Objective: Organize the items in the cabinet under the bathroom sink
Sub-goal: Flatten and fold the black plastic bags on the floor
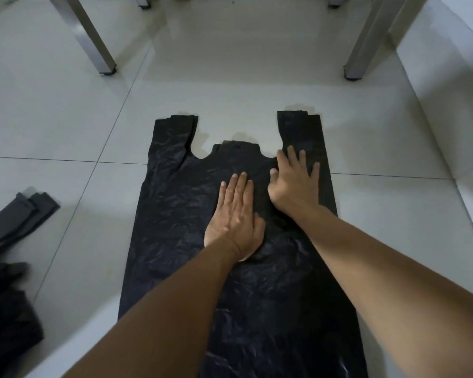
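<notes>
Pressing both flat hands, left [234,214] and right [295,181], on the black bag [180,214], we judge folding unstarted; folded bags [19,216] lower left.

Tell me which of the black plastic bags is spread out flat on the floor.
The large black bag in the middle, under both hands, lies flat with its handles showing. The bags at the left edge are folded or bunched.

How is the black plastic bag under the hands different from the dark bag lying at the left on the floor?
The black plastic bag lies spread flat, both handles pointing away; the dark bag at the left is folded into a narrow strip. The left hand and right hand press flat on the spread bag; nothing touches the folded one. The spread bag looks deep black, the folded one greyer. Both lie on the tiled floor.
</notes>
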Available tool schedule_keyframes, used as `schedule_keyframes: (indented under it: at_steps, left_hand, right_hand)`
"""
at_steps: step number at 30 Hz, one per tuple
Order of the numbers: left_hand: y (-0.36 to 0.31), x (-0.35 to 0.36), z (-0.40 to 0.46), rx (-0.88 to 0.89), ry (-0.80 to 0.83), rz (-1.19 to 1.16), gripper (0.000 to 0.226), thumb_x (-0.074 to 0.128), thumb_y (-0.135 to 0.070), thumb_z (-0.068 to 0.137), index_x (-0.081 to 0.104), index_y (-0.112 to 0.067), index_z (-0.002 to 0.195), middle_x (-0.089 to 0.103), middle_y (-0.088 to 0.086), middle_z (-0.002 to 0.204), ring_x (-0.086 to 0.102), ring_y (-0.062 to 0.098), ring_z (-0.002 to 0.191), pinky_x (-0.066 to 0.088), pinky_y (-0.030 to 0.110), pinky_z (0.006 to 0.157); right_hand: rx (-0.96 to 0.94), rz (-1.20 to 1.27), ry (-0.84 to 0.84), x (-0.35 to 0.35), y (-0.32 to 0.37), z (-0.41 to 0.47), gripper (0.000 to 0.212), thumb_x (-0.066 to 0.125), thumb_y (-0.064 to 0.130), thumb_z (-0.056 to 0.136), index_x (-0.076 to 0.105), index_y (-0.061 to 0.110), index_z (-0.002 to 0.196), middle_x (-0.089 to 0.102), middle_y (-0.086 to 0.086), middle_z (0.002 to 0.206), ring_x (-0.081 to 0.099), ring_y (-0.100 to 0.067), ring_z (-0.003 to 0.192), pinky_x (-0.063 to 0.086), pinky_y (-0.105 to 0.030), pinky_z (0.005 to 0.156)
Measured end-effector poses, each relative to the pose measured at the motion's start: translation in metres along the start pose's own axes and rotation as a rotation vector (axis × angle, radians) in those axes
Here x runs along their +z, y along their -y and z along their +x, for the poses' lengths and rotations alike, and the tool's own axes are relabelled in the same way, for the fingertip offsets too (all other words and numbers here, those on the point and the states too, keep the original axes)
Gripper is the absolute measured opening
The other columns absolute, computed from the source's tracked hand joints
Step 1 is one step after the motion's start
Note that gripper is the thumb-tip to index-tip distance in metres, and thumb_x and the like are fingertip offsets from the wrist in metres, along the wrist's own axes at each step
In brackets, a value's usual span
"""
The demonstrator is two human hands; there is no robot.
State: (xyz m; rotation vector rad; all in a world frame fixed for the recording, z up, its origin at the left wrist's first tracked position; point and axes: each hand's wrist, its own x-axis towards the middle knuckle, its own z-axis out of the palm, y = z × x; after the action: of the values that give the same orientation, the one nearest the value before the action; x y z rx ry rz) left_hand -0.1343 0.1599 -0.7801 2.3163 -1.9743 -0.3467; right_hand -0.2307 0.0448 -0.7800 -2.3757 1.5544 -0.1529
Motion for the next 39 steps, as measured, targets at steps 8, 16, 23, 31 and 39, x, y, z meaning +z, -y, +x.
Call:
schedule_keyframes:
  at_steps: [8, 16, 23, 31, 39]
  left_hand:
    - [0.018, -0.03, 0.006, -0.113, 0.0, -0.669, 0.049, 0.04, -0.015, 0.094, 0.046, -0.007, 0.142, 0.031, 0.002, 0.157, 0.016, 0.012, 0.147, 0.003, 0.018, 0.116]
    - [0.118, -0.033, 0.019, -0.178, 0.006, 0.014, 0.072, 0.025, -0.054, 0.1, 0.005, -0.012, 0.156, -0.003, 0.003, 0.164, -0.009, 0.018, 0.15, -0.005, 0.043, 0.122]
    - [0.15, -0.031, 0.033, -0.17, 0.0, 0.081, 0.086, 0.016, -0.069, 0.093, -0.003, -0.014, 0.155, -0.01, 0.002, 0.163, -0.013, 0.016, 0.149, -0.006, 0.045, 0.121]
    - [0.153, -0.025, 0.034, -0.149, -0.046, 0.126, 0.068, 0.013, -0.047, 0.099, -0.005, -0.012, 0.155, -0.011, 0.004, 0.163, -0.013, 0.018, 0.149, -0.004, 0.047, 0.121]
    - [0.155, -0.025, 0.034, -0.145, -0.022, 0.146, 0.063, 0.014, -0.035, 0.1, -0.009, -0.012, 0.154, -0.015, 0.003, 0.162, -0.016, 0.016, 0.149, -0.007, 0.044, 0.121]
  right_hand:
    - [0.007, -0.155, -0.04, 0.016, -0.003, -0.004, 0.059, 0.016, 0.04, 0.105, 0.009, 0.017, 0.158, 0.004, -0.005, 0.166, -0.001, -0.027, 0.152, 0.002, -0.056, 0.121]
    - [0.025, -0.217, -0.012, 0.016, -0.002, -0.002, 0.065, 0.011, 0.052, 0.101, 0.006, 0.02, 0.158, 0.0, -0.004, 0.166, -0.002, -0.027, 0.152, 0.002, -0.056, 0.121]
    - [0.026, -0.255, 0.007, 0.017, -0.002, -0.001, 0.069, 0.008, 0.058, 0.099, 0.002, 0.021, 0.158, -0.004, -0.003, 0.166, -0.005, -0.026, 0.152, 0.0, -0.056, 0.121]
    - [0.007, -0.301, -0.074, 0.001, 0.064, -0.006, 0.068, 0.033, 0.031, 0.1, 0.0, 0.016, 0.157, -0.011, -0.006, 0.165, -0.015, -0.032, 0.15, -0.005, -0.063, 0.117]
    - [-0.065, -0.162, 0.063, 0.05, 0.119, -0.016, 0.064, 0.011, 0.054, 0.101, -0.002, 0.027, 0.158, -0.009, -0.001, 0.165, -0.013, -0.028, 0.151, -0.007, -0.062, 0.117]
